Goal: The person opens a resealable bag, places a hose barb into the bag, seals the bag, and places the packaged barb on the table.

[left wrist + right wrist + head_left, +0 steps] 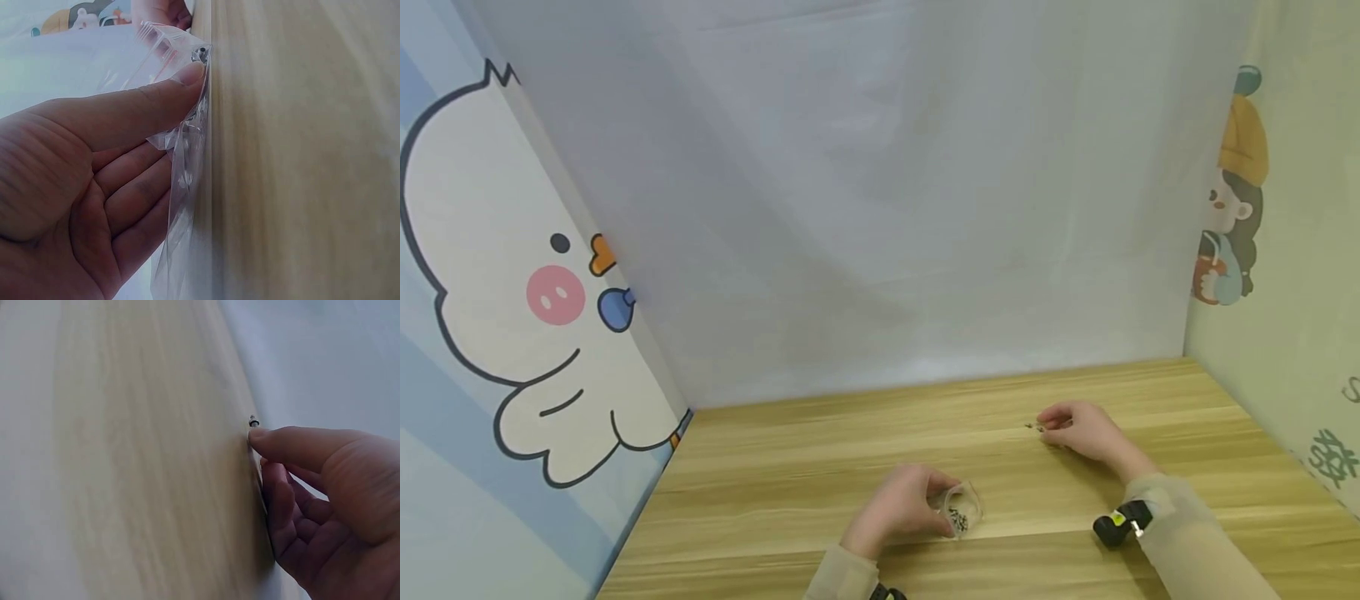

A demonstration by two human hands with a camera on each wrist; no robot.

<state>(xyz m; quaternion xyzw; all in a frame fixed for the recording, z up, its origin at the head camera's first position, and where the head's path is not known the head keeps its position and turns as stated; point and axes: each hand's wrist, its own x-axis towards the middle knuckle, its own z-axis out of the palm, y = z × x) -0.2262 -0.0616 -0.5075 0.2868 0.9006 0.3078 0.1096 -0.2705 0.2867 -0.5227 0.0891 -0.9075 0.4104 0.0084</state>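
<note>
My left hand [904, 504] grips a clear plastic bag [973, 507] by its side, low over the wooden table. Small dark metal pieces [958, 520] lie inside, and in the left wrist view the thumb presses the thin film beside them. Farther back and to the right, my right hand [1078, 429] rests at the tabletop, thumb and index finger parted around a tiny metal piece [1040, 428]. Another such piece [1028, 425] lies just left of the fingertips. In the right wrist view a small metal piece [253, 421] with a dark ring stands just beyond the thumb tip.
The light wooden table [760, 475] reaches back to a white cloth backdrop [880, 208]. Printed cartoon panels stand at the left [482, 250] and right [1292, 333] sides. A black wrist camera [1117, 525] is strapped to the right sleeve.
</note>
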